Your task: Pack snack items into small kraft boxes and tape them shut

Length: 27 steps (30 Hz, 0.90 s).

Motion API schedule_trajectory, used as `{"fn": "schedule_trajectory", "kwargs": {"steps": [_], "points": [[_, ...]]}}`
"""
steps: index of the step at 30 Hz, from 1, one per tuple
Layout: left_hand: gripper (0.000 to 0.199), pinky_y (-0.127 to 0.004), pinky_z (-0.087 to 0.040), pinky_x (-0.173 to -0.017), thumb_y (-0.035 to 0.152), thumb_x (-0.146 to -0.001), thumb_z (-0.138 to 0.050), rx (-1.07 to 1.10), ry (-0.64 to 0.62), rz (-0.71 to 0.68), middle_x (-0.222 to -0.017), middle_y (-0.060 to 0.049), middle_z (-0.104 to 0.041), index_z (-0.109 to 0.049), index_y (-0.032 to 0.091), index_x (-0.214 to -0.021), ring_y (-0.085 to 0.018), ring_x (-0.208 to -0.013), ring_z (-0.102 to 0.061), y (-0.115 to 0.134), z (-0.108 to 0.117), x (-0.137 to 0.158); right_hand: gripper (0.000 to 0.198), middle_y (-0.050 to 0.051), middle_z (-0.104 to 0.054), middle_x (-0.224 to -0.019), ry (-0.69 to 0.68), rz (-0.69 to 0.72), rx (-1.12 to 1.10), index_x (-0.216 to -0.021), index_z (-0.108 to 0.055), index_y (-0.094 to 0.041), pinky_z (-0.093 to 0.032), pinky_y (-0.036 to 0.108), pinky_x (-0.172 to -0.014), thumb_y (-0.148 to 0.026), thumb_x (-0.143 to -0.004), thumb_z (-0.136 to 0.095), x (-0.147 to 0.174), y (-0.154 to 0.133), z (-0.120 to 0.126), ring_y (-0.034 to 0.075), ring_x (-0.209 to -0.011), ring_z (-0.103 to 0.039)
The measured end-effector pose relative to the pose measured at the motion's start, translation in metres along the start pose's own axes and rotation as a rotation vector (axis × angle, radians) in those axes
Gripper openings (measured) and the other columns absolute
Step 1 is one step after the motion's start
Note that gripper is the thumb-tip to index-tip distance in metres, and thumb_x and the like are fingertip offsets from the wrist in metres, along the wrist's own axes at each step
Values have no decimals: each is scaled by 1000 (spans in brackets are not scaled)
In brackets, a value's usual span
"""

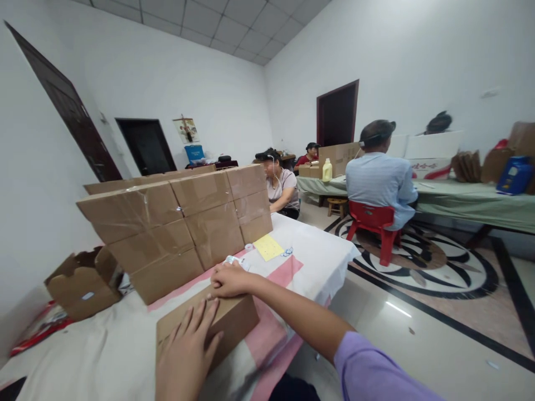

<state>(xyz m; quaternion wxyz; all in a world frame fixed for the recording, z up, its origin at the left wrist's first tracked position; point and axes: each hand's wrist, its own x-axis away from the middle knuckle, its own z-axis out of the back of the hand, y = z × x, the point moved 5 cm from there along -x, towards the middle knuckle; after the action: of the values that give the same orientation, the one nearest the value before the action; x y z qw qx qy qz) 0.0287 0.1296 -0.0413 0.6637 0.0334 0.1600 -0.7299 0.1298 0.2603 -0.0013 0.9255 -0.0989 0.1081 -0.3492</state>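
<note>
A closed brown cardboard box [237, 327] lies on the cloth-covered table in front of me. My left hand [186, 351] rests on its top with the fingers stretched out and spread. At the far end of the same box, my right hand [230, 279] presses on the top with its fingers curled in. What those fingers hold, if anything, is hidden beneath them. Just beyond the right hand lies a small white and blue item [234, 260], partly covered.
Stacked cardboard boxes [213, 223] form a wall behind my box. An open carton [86, 284] stands at left. A yellow paper [268, 247] and a tape roll [249, 247] lie on the table [321, 239]. Several people sit nearby, one on a red chair [371, 214].
</note>
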Motion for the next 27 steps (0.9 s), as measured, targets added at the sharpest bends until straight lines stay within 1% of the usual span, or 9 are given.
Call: {"fn": "schedule_trajectory", "kwargs": {"steps": [5, 8, 12, 15, 17, 19, 22, 25, 27], "points": [[53, -47, -45, -110, 31, -99, -44, -19, -7, 10, -158, -8, -46, -42, 30, -152, -31, -144, -46, 5, 10, 0, 39, 5, -58, -103, 47, 11, -14, -74, -62, -18, -35, 44, -96, -53, -90, -66, -1, 1, -2, 26, -103, -52], [51, -47, -46, -111, 29, -99, -46, -18, 3, 26, -156, -6, -48, -47, 31, -150, -31, -142, -48, 7, 15, 1, 39, 5, -58, -102, 67, 16, -16, -74, -63, -18, -35, 43, -97, -54, -89, -67, -1, 2, -3, 25, -104, -53], [51, -49, -45, -112, 29, -98, -47, -7, 9, 40, -155, -5, -51, -48, 32, -149, -32, -142, -48, 7, 16, 1, 39, 4, -58, -101, 86, 9, -20, -75, -63, -18, -36, 42, -95, -54, -90, -67, -1, 4, -4, 24, -101, -54], [50, -47, -46, -111, 28, -98, -47, -1, 51, 26, -158, -2, -47, -50, 33, -148, -32, -142, -48, 7, 14, 2, 37, 3, -59, -96, 125, -4, -40, -73, -60, -18, -36, 38, -90, -49, -91, -66, 0, 5, -4, 22, -95, -54], [48, -45, -46, -110, 29, -99, -45, -12, 126, 17, -160, 0, -43, -52, 33, -146, -31, -144, -46, 7, 13, 4, 33, 1, -57, -87, 199, -41, -101, -70, -55, -17, -35, 32, -83, -41, -89, -68, 2, 7, -1, 19, -86, -53], [46, -45, -47, -107, 32, -100, -43, -23, 192, 18, -161, -2, -43, -56, 32, -144, -31, -146, -44, 8, 12, 9, 31, -1, -54, -78, 299, -79, -177, -68, -49, -18, -33, 28, -75, -32, -88, -68, 5, 11, 3, 16, -77, -49], [45, -46, -49, -102, 36, -101, -40, -19, 258, 35, -161, -5, -42, -58, 32, -142, -31, -144, -45, 10, 12, 18, 31, -2, -50, -77, 449, -106, -239, -68, -39, -20, -32, 25, -73, -23, -90, -61, 15, 13, 10, 14, -77, -47], [46, -48, -45, -106, 36, -100, -40, 14, 335, 39, -162, -4, -41, -58, 33, -142, -30, -143, -45, 12, 13, 26, 36, -2, -47, -74, 658, -76, -302, -68, -30, -22, -35, 25, -75, -16, -89, -59, 43, 5, 21, 13, -78, -46], [45, -49, -41, -112, 36, -100, -41, 59, 419, 36, -159, -5, -46, -61, 31, -140, -29, -144, -43, 12, 13, 31, 38, -3, -45, -71, 804, 19, -340, -68, -27, -22, -36, 27, -77, -15, -87, -59, 75, -11, 31, 14, -75, -46]]}}
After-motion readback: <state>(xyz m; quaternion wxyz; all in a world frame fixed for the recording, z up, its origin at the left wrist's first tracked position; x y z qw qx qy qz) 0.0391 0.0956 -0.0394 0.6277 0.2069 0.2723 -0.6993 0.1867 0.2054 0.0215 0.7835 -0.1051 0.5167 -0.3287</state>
